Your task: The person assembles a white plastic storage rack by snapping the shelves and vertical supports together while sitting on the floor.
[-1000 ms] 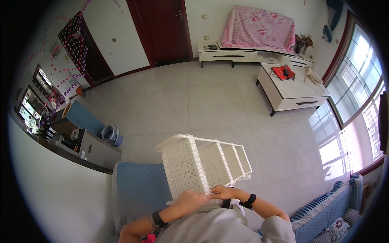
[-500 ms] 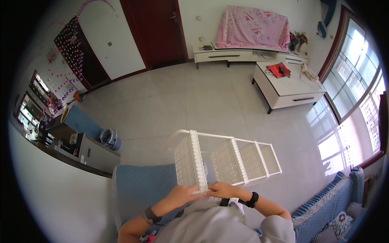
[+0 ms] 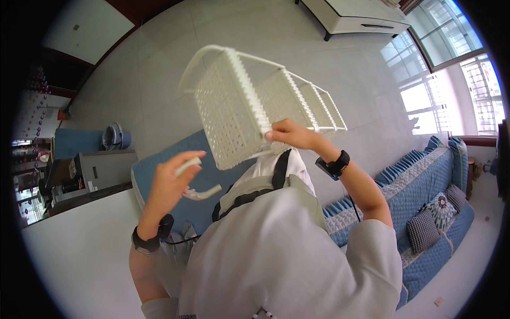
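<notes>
At the far left, a bead curtain [image 3: 40, 101] hangs near the rim of the view. Next come a grey cabinet [image 3: 103, 173], seen from above, and a blue-grey waste bin [image 3: 117, 138] on the tiled floor [image 3: 154, 69] just behind it. A blue padded seat [image 3: 151, 159] extends rightward, partly beneath the arms. The left hand [image 3: 172, 181] is raised over this seat, its fingers partly curled around a cream curved tube [image 3: 205, 193]; one pale end lies between thumb and fingers, another projects below the palm — the hand conceals whether both belong to one piece. Right of it, well apart from the left hand, is the cream tiered rack [image 3: 228, 111], with perforated, basket-like shelves and a curved rail at its upper left. It appears slanted, its tiers receding to the right. The right hand [image 3: 293, 134] is closed on the near corner of the largest tier — thumb and fingers gripping the ribbed edge. Farther right are a low white drawer unit [image 3: 361, 18], a blue quilted sofa [image 3: 366, 204] with patterned cushions [image 3: 423, 235], and a bright barred window [image 3: 481, 93].
</notes>
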`<state>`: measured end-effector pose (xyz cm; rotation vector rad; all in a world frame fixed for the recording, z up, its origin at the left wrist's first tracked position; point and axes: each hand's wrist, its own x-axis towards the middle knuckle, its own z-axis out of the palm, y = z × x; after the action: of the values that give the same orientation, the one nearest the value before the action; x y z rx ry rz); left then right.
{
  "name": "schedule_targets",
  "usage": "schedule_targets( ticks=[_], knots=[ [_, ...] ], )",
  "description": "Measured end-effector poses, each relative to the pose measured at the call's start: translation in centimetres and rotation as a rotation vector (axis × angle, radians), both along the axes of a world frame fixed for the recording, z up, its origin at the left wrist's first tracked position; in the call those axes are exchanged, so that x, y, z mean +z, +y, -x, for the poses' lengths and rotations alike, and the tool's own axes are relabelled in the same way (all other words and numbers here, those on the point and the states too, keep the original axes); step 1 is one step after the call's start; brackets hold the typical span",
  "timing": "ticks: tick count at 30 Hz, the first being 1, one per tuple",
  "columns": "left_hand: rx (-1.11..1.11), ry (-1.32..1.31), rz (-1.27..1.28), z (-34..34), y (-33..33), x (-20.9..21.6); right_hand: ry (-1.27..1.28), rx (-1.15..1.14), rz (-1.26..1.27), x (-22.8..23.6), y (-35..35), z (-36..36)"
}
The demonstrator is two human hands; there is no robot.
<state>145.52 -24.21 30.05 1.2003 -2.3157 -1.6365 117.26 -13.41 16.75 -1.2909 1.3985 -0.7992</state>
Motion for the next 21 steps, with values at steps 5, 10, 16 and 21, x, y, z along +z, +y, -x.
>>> schedule_targets(
  ticks=[5,10,16,21],
  knots=[
    [0.152,0.062,0.099,-0.7,-0.6,-1.4,-0.044,-0.113,0.028,-1.9,0.3,-0.2],
    [0.254,0.229,0.033,-0.3,-0.4,-4.1,0.117,-0.18,-0.025,-2.2,0.6,-1.1],
    [0.309,0.327,0.011,-0.6,-0.7,-7.6,0.225,-0.282,0.008,-3.2,2.0,-2.1],
    [0.386,0.357,-0.022,-0.2,-0.3,-9.1,0.136,-0.438,0.034,-4.7,5.7,-2.0]
  ],
)
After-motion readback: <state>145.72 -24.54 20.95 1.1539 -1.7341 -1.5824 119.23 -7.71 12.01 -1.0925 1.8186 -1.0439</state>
